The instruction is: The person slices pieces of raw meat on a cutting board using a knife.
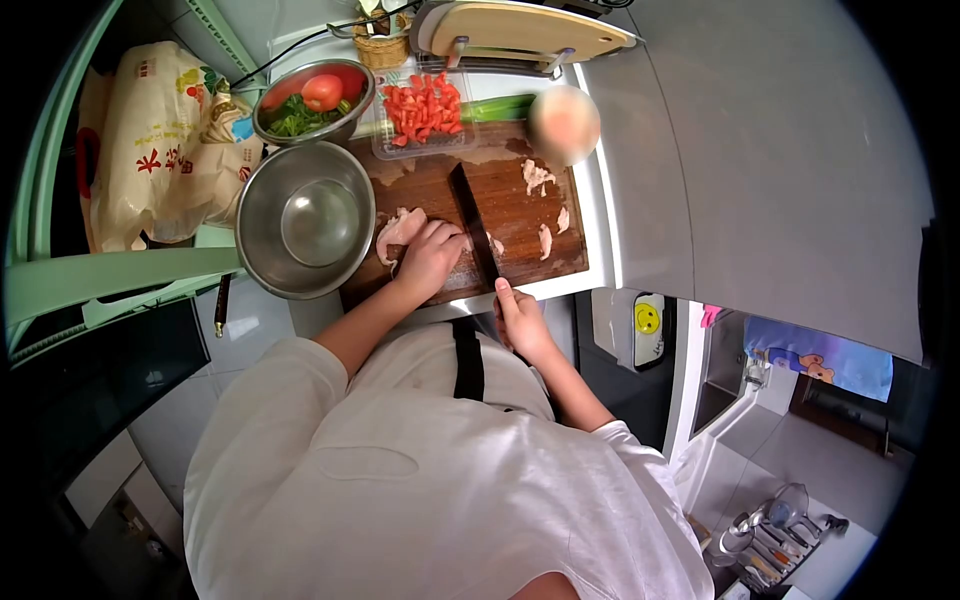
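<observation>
My right hand [520, 318] is wrapped round the handle of a kitchen knife [472, 218], whose dark blade points away from me over the wooden cutting board [420, 185]. Curled fingers of my left hand [430, 260] press on a piece of raw pale pink meat [400, 230], probably chicken, just left of the blade. Part of that meat is hidden under the fingers. A small bit of meat [497, 245] lies close to the blade's right side. Farther right on the board are cut meat pieces [545, 240] and a small heap of meat [537, 178].
Left of the board stands a steel bowl [250, 225]; behind it, another bowl [262, 130] holds a tomato and greens. A clear tray [400, 152] of chopped red pieces, a green stalk [500, 108] and a blurred round container [565, 125] line the back. A board rack [530, 35] stands beyond.
</observation>
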### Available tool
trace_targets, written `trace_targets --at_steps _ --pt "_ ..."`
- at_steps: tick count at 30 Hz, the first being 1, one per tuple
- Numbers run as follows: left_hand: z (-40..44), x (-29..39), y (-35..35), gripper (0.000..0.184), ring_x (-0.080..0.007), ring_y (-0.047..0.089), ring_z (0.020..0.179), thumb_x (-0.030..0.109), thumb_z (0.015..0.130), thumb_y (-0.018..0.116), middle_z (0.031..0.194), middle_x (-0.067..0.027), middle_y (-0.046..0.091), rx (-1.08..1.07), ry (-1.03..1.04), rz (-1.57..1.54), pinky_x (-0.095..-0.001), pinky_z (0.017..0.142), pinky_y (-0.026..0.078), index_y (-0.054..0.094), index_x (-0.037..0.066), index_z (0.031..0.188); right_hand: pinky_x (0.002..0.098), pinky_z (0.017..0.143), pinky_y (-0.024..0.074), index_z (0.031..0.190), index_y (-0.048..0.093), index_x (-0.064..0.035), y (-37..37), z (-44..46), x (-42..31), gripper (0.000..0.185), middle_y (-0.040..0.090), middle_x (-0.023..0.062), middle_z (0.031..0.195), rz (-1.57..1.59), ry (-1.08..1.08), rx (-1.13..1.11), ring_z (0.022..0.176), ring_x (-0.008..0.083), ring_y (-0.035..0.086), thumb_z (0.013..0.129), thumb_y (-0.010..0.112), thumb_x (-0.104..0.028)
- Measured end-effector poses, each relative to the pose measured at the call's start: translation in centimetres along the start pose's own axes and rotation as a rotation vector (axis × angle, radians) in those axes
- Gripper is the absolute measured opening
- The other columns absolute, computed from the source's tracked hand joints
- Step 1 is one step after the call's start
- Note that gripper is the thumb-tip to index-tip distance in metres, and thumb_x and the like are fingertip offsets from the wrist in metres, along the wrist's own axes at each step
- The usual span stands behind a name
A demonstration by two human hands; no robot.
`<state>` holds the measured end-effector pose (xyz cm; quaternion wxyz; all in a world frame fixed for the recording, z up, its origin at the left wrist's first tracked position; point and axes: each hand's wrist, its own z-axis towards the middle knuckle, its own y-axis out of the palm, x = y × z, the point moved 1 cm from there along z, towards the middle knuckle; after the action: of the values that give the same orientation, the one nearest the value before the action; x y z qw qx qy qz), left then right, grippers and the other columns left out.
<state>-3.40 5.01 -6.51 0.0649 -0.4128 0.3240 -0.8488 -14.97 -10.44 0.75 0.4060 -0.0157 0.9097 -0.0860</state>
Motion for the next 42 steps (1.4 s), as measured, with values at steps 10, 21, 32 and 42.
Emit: trace_targets --at_steps 10,21,32,42 --pt "-0.2 -0.6 0.5 0.018 -0.0277 0.057 0.096 0.005 0.073 0.064 0.096 -0.0089 0.062 -0.024 0.007 0.006 -0.0385 0.084 0.049 0.067 0.003 0.091 0.0286 0.041 0.0336 0.062 0.048 -0.0050 0.4 1.3 -1.0 0.061 0.044 0.0005 0.049 -0.054 -0.001 0.000 0.042 0.0111 0.041 0.102 0.040 -0.051" --pt "-0.3 -0.7 0.7 0.024 -0.0287 0.058 0.095 0.001 0.071 0.067 0.097 -0.0094 0.063 -0.023 -0.003 0.018 -0.0389 0.084 0.050 0.068 0.003 0.095 0.0331 0.046 0.0383 0.063 0.051 -0.0008 0.7 2.3 1.8 0.061 0.049 0.0069 0.051 -0.125 -0.119 0.147 0.043 0.0175 0.046 0.102 0.041 -0.046" --pt "-0.5 -0.2 -0.1 0.018 -0.0278 0.058 0.095 0.002 0.076 0.067 0.097 -0.0090 0.062 0.035 -0.042 -0.017 -0.0385 0.083 0.050 0.068 0.004 0.094 0.0285 0.042 0.0325 0.066 0.048 -0.0060 -0.2 0.0 -0.9 0.058 0.042 -0.0003 0.052 -0.020 0.030 0.029 0.043 0.0106 0.039 0.101 0.041 -0.052" --pt "-0.3 -0.2 0.0 0.015 -0.0277 0.056 0.093 0.004 0.075 0.066 0.095 -0.0080 0.060 0.050 -0.036 0.039 -0.0378 0.082 0.049 0.068 0.005 0.089 0.0321 0.048 0.0378 0.068 0.054 -0.0015 -0.2 0.6 -0.2 0.062 0.047 0.0016 0.053 -0.136 -0.017 0.000 0.049 0.0132 0.043 0.101 0.040 -0.052"
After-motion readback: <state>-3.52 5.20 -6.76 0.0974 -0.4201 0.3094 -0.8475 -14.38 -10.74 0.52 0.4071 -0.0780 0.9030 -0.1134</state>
